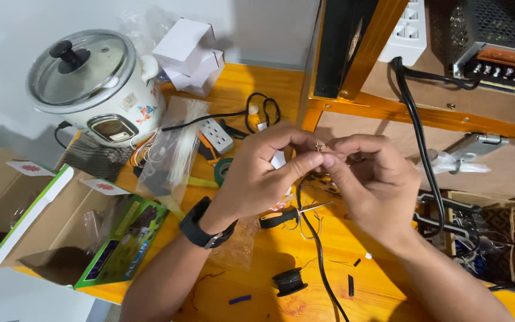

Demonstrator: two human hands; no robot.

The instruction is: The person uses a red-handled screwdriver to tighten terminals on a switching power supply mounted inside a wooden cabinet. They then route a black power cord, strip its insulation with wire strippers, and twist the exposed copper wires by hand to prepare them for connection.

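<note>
**Orange bench, both hands pinching a small wire part**

Orange-varnished wooden table (382, 280) under everything. Left hand (257, 176) and right hand (368, 176) meet at the fingertips; thumb and forefinger of each are closed on a tiny brass-coloured part (320, 146) held between them above the bench. Part too small to identify. A black cable (314, 238) drops from just below the fingers toward the near edge, thin bare strands beside it.

Progress, judged: work on the part looks mid-way. Cut black tubing bits (351, 285) lie below the right wrist, so some trimming seems done; nothing looks finished or set aside.

A black-handled screwdriver (287, 216) lies untouched under the fingers. A small black wire spool (289, 281) sits further below, near the left forearm. A black wristwatch (201, 225) is on the left wrist. Well left of the fingers: a white rice cooker (93, 89) and an open cardboard box (61, 220). Above and right of the fingers: a metal power supply (490, 42).
</note>
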